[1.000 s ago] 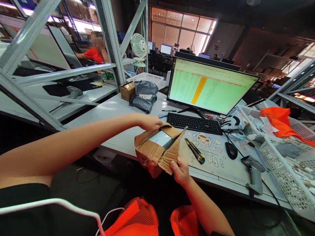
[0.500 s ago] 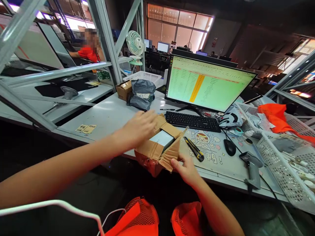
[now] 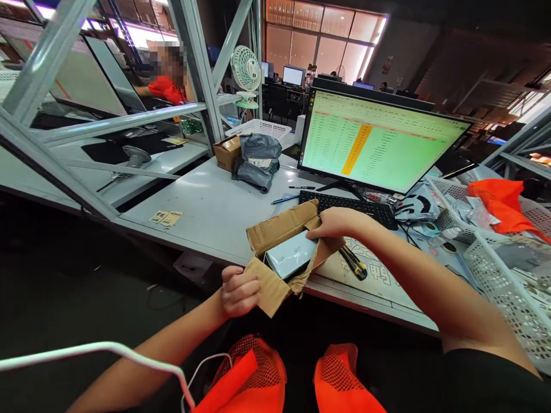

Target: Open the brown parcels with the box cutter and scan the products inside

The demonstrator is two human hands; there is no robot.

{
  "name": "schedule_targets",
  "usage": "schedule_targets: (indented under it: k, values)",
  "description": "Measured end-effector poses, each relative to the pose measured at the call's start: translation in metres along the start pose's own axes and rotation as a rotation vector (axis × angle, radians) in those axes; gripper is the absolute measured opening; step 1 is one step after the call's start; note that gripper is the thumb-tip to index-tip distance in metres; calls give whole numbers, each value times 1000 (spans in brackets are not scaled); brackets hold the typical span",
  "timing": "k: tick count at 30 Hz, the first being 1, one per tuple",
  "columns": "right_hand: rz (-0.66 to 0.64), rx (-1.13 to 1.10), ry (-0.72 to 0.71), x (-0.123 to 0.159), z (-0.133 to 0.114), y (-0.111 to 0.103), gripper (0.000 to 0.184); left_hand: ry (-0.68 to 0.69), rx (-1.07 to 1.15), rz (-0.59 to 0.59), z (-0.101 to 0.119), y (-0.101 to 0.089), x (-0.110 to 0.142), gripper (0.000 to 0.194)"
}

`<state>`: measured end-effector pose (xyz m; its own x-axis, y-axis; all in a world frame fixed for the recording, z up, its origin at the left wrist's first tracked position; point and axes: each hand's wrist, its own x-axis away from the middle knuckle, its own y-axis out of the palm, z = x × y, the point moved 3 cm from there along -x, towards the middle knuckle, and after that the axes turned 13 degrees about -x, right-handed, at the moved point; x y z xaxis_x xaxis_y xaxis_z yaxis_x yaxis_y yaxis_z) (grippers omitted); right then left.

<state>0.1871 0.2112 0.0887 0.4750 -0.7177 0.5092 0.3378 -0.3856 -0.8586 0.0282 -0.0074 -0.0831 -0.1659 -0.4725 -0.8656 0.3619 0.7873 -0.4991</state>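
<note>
An opened brown cardboard box (image 3: 279, 229) rests at the desk's near edge, its flaps spread. Inside it lies a pale grey-white carton (image 3: 291, 259). My left hand (image 3: 239, 291) grips the box's near-left flap from below the desk edge. My right hand (image 3: 333, 223) reaches over the far-right flap, fingers at the top edge of the inner carton. A yellow-and-black utility knife (image 3: 353, 263) lies on the printed desk mat just right of the box.
A monitor (image 3: 379, 143) with a green spreadsheet stands behind a black keyboard (image 3: 374, 209). A grey poly bag (image 3: 256, 160) and small carton (image 3: 227, 152) sit at the back left. White mesh baskets (image 3: 508, 275) fill the right. A person in red sits beyond the metal rack (image 3: 196, 69).
My hands swapped sides: the left dropped from the box's far flap to its near-left flap, and the right rose from the near flap to the far-right side. The box turned and opened wider.
</note>
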Motion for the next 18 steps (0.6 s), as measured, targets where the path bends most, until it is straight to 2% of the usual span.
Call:
schedule_targets:
  k: [1, 3, 4, 5, 6, 9, 11, 13, 15, 18]
  values:
    - [-5, -35, 0, -3, 6, 3, 66, -10, -30, 10, 0, -4, 3, 8]
    - [4, -109, -5, -1, 20, 9, 59, 11, -14, 56, 0, -14, -6, 44]
    - [19, -138, -10, 2, 26, 11, 55, 2, 26, 21, -2, -19, -18, 60]
    - [40, -165, -15, 6, 33, 12, 51, -26, 68, -63, -4, -22, -32, 68]
    - [58, -197, -36, 10, 39, 13, 48, -68, 96, -183, -7, -24, -49, 67]
    - [68, -410, -182, 25, 60, 19, 44, -128, -24, -613, -11, -24, -95, 35]
    - [67, -661, -255, 33, 77, 31, 43, -62, -127, -831, -10, -19, -119, 47]
    - [115, -939, -306, 36, 91, 54, 48, 35, -190, -968, -9, -11, -136, 57]
    - [213, -1188, -380, 35, 96, 88, 59, 112, -202, -1041, -10, -1, -148, 55]
    - [331, -1361, -475, 30, 85, 143, 80, 171, -132, -1087, -16, 14, -158, 71]
